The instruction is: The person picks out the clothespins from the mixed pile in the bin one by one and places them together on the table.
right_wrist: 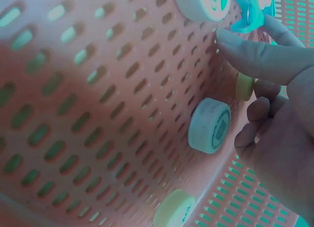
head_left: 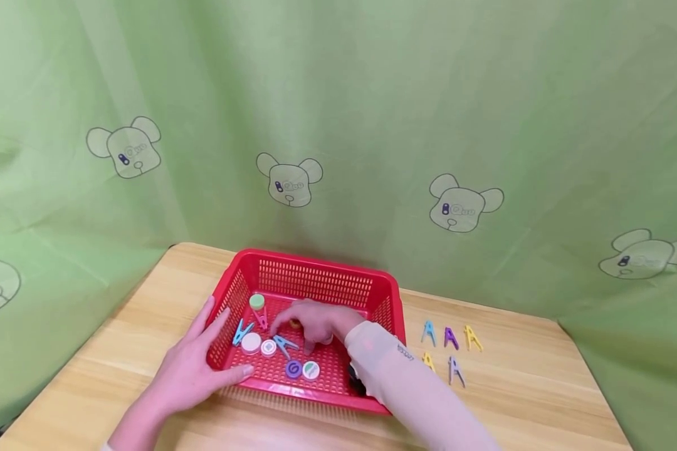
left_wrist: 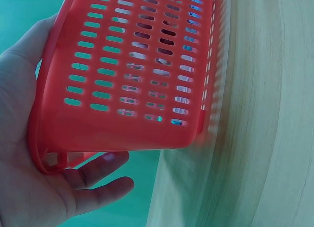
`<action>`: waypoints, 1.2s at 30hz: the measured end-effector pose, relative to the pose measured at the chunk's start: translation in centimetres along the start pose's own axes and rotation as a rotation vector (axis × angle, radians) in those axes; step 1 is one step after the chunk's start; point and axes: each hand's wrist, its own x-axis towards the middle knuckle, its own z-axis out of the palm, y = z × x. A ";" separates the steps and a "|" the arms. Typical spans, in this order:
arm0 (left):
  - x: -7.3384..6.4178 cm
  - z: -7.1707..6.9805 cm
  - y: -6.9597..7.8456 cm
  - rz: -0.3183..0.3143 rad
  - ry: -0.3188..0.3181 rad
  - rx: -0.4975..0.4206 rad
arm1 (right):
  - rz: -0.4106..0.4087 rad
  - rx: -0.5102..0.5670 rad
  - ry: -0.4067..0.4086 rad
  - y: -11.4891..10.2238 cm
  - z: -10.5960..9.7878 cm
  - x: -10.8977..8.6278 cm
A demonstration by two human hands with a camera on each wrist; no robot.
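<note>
A red plastic basket [head_left: 310,389] holds clothespins and round bottle caps. My right hand [head_left: 314,321] reaches into it, index finger extended to a blue clothespin [head_left: 284,344]; whether they touch is unclear. In the right wrist view, thumb and index finger stand apart, the other fingers loosely bent. Around lie a pink clothespin [head_left: 261,319], another blue clothespin [head_left: 241,332], a green cap [head_left: 256,302], white caps [head_left: 251,342], a purple cap [head_left: 293,368] and a partly hidden yellow cap [right_wrist: 245,86]. My left hand [head_left: 188,369] rests spread on the basket's near left corner, thumb over the rim.
Right of the basket, on the wooden table [head_left: 519,382], several loose clothespins lie, among them a purple clothespin [head_left: 450,338] and a yellow clothespin [head_left: 472,338]. My right forearm partly covers the basket's right side. A green curtain [head_left: 361,94] hangs behind the table.
</note>
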 end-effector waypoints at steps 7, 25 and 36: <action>0.0 0.0 0.1 -0.002 0.001 -0.002 | 0.000 -0.058 0.016 -0.2 0.1 0.0; 0.0 0.0 -0.1 0.003 0.006 0.006 | -0.041 -0.138 0.022 -0.3 -0.1 0.1; 0.0 -0.1 0.2 -0.001 -0.012 -0.014 | 0.013 0.040 0.040 -0.6 -0.2 -0.6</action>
